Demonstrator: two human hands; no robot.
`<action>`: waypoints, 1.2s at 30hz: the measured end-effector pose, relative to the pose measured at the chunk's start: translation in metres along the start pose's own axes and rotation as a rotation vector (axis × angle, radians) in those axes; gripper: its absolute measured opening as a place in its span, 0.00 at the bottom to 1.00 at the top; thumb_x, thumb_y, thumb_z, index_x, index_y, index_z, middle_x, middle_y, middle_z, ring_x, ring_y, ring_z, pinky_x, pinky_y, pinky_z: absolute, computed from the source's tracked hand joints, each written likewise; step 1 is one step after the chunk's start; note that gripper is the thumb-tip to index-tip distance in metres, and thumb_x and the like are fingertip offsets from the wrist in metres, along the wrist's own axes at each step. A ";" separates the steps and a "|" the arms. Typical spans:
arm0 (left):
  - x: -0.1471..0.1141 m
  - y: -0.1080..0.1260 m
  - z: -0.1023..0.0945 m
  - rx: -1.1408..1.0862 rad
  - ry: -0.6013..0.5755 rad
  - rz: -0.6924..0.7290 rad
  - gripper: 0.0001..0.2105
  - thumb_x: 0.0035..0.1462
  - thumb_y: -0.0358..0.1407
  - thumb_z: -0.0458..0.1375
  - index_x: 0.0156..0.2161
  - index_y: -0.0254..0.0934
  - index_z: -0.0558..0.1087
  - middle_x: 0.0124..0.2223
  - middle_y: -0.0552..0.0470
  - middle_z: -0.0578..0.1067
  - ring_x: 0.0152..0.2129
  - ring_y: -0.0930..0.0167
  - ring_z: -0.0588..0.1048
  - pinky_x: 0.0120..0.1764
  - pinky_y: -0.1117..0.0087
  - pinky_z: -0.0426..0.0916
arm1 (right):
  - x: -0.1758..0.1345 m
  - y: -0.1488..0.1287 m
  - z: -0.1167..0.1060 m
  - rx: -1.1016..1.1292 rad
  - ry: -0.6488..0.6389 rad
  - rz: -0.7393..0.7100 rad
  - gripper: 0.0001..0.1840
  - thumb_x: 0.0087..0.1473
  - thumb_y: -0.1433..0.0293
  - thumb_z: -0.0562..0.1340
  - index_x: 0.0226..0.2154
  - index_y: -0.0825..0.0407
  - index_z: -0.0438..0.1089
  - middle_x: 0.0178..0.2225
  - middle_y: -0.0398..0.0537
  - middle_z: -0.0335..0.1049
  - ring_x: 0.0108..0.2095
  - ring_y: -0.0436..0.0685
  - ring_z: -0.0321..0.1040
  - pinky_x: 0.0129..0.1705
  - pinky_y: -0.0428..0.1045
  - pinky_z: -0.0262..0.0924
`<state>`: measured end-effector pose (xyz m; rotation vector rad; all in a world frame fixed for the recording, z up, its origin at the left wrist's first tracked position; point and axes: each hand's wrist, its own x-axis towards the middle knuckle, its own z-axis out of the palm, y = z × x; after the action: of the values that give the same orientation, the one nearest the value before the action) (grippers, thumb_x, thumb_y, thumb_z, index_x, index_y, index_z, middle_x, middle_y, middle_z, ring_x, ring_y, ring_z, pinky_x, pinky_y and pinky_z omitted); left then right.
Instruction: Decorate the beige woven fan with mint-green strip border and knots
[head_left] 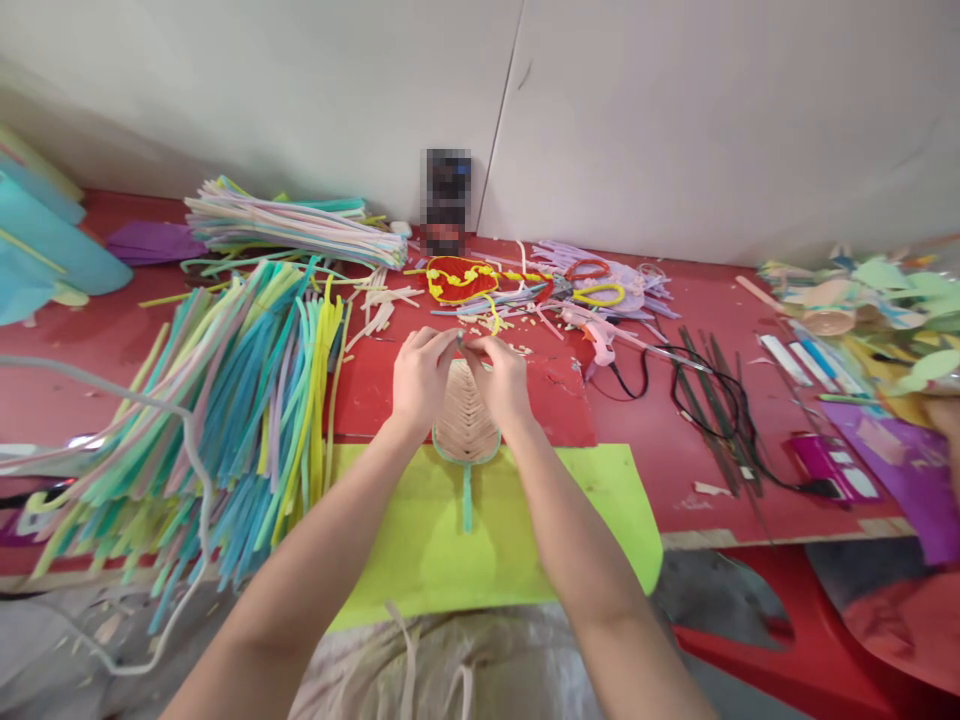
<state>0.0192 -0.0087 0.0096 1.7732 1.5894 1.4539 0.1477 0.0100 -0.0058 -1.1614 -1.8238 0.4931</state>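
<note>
A leaf shape made of pipe cleaners (466,415) lies between my hands, beige in a herringbone pattern with a green outline and a short green stem pointing toward me. My left hand (420,378) is closed in a pinch at the leaf's far tip. Beside it, my right hand (504,378) also pinches the tip, its fingertips nearly meeting the left ones. A small greenish end shows between the fingers. Under the leaf are a red sheet (559,400) and a yellow-green sheet (570,510) at the table's front edge.
Bundles of coloured pipe cleaners (225,400) fill the left side. Behind my hands are scissors (600,294), a red-and-yellow pipe-cleaner piece (461,280) and cut scraps. A pink glue gun (596,335) with a black cord (739,420) sits right. A red chair (802,630) stands below.
</note>
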 end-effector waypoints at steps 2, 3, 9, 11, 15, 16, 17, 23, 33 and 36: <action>-0.001 0.002 0.004 -0.161 -0.016 -0.088 0.10 0.59 0.37 0.53 0.39 0.39 0.77 0.37 0.48 0.76 0.37 0.69 0.72 0.47 0.66 0.64 | -0.001 0.000 -0.001 -0.031 0.030 -0.016 0.10 0.59 0.67 0.54 0.37 0.50 0.71 0.36 0.49 0.71 0.40 0.56 0.67 0.46 0.53 0.61; 0.000 0.003 0.006 -0.272 -0.028 -0.163 0.11 0.59 0.38 0.52 0.38 0.38 0.77 0.37 0.48 0.76 0.36 0.69 0.73 0.46 0.66 0.65 | -0.001 0.000 -0.002 -0.043 0.041 -0.029 0.10 0.59 0.68 0.54 0.37 0.49 0.70 0.36 0.49 0.71 0.41 0.56 0.67 0.46 0.53 0.61; 0.006 -0.007 0.009 -1.016 -0.152 -0.683 0.07 0.54 0.33 0.59 0.39 0.35 0.75 0.36 0.51 0.78 0.33 0.76 0.76 0.46 0.72 0.69 | 0.002 0.009 -0.003 -0.081 0.124 -0.124 0.11 0.60 0.69 0.53 0.39 0.48 0.71 0.38 0.50 0.71 0.42 0.56 0.66 0.48 0.54 0.61; 0.006 -0.009 0.009 -1.153 -0.212 -0.810 0.05 0.55 0.31 0.58 0.37 0.35 0.75 0.36 0.51 0.78 0.32 0.78 0.76 0.45 0.76 0.69 | 0.002 0.012 -0.002 -0.081 0.154 -0.141 0.11 0.60 0.69 0.54 0.39 0.47 0.71 0.38 0.50 0.71 0.43 0.56 0.66 0.49 0.54 0.61; 0.004 -0.009 0.010 -1.216 -0.306 -0.897 0.05 0.57 0.31 0.56 0.35 0.34 0.75 0.37 0.50 0.78 0.34 0.77 0.77 0.46 0.77 0.70 | 0.002 0.013 -0.002 -0.063 0.146 -0.137 0.13 0.60 0.69 0.53 0.42 0.45 0.72 0.40 0.49 0.71 0.45 0.57 0.66 0.51 0.56 0.61; 0.004 -0.009 0.010 -1.208 -0.307 -0.883 0.05 0.57 0.30 0.56 0.36 0.34 0.74 0.37 0.50 0.78 0.34 0.77 0.77 0.47 0.77 0.70 | 0.002 0.013 -0.003 -0.057 0.130 -0.140 0.13 0.60 0.69 0.53 0.42 0.44 0.71 0.41 0.49 0.71 0.45 0.57 0.66 0.51 0.56 0.61; 0.004 -0.009 0.010 -1.202 -0.304 -0.863 0.05 0.57 0.30 0.56 0.36 0.34 0.74 0.37 0.50 0.78 0.34 0.77 0.77 0.47 0.77 0.70 | 0.001 0.012 -0.004 -0.052 0.114 -0.145 0.14 0.60 0.70 0.53 0.43 0.45 0.71 0.41 0.49 0.71 0.45 0.57 0.66 0.51 0.56 0.61; 0.004 -0.010 0.009 -1.247 -0.274 -0.775 0.04 0.57 0.29 0.56 0.35 0.35 0.73 0.35 0.52 0.77 0.31 0.80 0.76 0.43 0.80 0.70 | 0.002 0.009 -0.004 -0.027 0.111 -0.177 0.13 0.60 0.70 0.53 0.42 0.45 0.72 0.40 0.48 0.71 0.44 0.56 0.67 0.50 0.54 0.62; 0.012 -0.010 0.000 -1.123 -0.352 -0.917 0.16 0.61 0.44 0.51 0.33 0.34 0.72 0.30 0.49 0.77 0.27 0.75 0.76 0.35 0.75 0.73 | 0.000 0.009 -0.007 -0.082 0.067 -0.202 0.15 0.61 0.70 0.53 0.45 0.43 0.71 0.43 0.48 0.71 0.47 0.57 0.65 0.52 0.57 0.61; 0.013 -0.010 -0.001 -1.163 -0.338 -0.958 0.10 0.60 0.37 0.54 0.34 0.34 0.73 0.30 0.50 0.77 0.27 0.76 0.77 0.35 0.77 0.74 | 0.000 0.009 -0.008 -0.108 0.059 -0.233 0.15 0.61 0.70 0.53 0.46 0.43 0.71 0.43 0.47 0.71 0.47 0.57 0.66 0.52 0.56 0.61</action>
<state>0.0111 0.0059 0.0075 0.4181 0.8190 1.0680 0.1590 0.0131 -0.0078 -1.0065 -1.9236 0.2266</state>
